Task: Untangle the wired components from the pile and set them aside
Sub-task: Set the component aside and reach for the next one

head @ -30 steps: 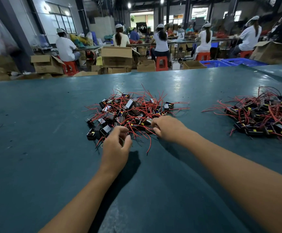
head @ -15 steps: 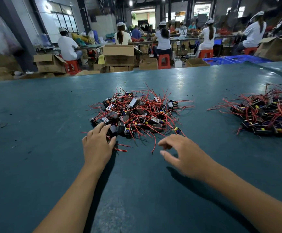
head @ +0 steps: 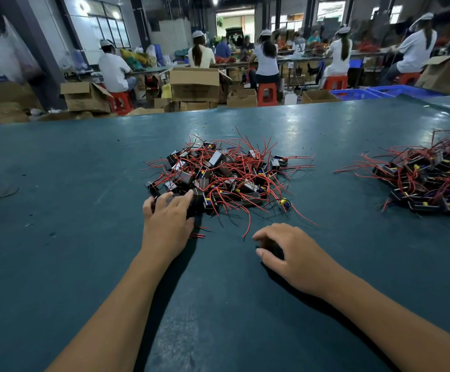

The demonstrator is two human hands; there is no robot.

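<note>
beside a second heap point(head: 427, 178), left grip point(head: 166, 220) lies flat on the pile point(head: 218, 175); right grip point(head: 289, 252) perhaps cups something dark.

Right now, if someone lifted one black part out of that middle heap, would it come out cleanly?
Probably not. In the middle pile the thin red wires cross over each other, so neighbours would likely drag along. The wires curve loosely, so they look floppy. The black blocks seem small, rigid and probably light.
</note>
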